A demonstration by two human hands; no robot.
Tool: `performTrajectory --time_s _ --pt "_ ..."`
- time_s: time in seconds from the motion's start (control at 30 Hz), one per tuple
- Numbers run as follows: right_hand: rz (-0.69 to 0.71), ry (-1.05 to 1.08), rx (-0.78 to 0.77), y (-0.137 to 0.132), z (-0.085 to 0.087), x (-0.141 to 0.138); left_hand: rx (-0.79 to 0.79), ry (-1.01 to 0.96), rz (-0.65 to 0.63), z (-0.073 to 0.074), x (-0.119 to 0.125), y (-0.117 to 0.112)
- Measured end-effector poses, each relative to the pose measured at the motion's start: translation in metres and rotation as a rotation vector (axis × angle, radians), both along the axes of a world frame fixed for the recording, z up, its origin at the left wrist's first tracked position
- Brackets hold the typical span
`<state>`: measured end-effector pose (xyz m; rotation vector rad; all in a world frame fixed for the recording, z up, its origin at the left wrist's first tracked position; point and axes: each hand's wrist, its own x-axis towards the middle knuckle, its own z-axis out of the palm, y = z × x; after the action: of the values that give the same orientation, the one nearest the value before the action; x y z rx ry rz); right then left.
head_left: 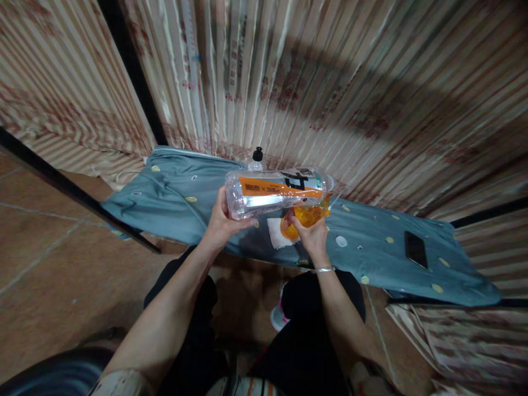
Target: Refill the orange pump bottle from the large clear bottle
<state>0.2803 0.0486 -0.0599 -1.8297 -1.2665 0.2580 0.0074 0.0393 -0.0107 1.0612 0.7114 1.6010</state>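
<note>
Clear plastic bottle (274, 192) with an orange label lies nearly level above the tabletop (177, 217), its base to the left and its neck to the right. The left hand (225, 223) is clamped on the base end, thumb along the underside and fingers behind. The right hand (314, 235) grips a smaller orange bottle (312, 213), tilted, just below the neck of the clear one; whether the two bottles touch cannot be told. The hands are apart from each other — each closed on its own bottle. A silvery bracelet (323, 269) circles the right wrist.

Below the orange bottle, a folded white cloth or tissue (278, 235) rests on the tabletop. Behind the clear bottle stands a small container with a black cap (258, 154), mostly hidden. Farther right lies a dark phone (416, 249).

A teal sheet (371, 224) printed with small motifs covers the tabletop and hangs over its edges. Beyond it hang striped curtains (247, 82) with reddish patterns — a dark post (132, 71) stands against them on the left. Nearer, the person's knees in black trousers (305, 297) face the tabletop, and a pale shoe (279, 318) rests on the brown floor (45, 242).
</note>
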Motion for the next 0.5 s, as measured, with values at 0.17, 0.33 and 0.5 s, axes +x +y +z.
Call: performTrajectory --time_s 0.17,0.33,0.5 --pt "-0.006 -0.005 0.027 -0.0002 -0.0018 -0.0008 0.011 -0.002 -0.02 0.0003 0.0004 -0.0007" --pt "0.003 -0.004 0.042 0.0003 -0.003 0.0002 0.007 0.014 -0.02 0.0019 0.0002 -0.0017" --pt "0.005 -0.005 0.029 0.0011 -0.0048 0.0024 0.02 0.037 -0.032 0.0004 -0.0006 -0.0008"
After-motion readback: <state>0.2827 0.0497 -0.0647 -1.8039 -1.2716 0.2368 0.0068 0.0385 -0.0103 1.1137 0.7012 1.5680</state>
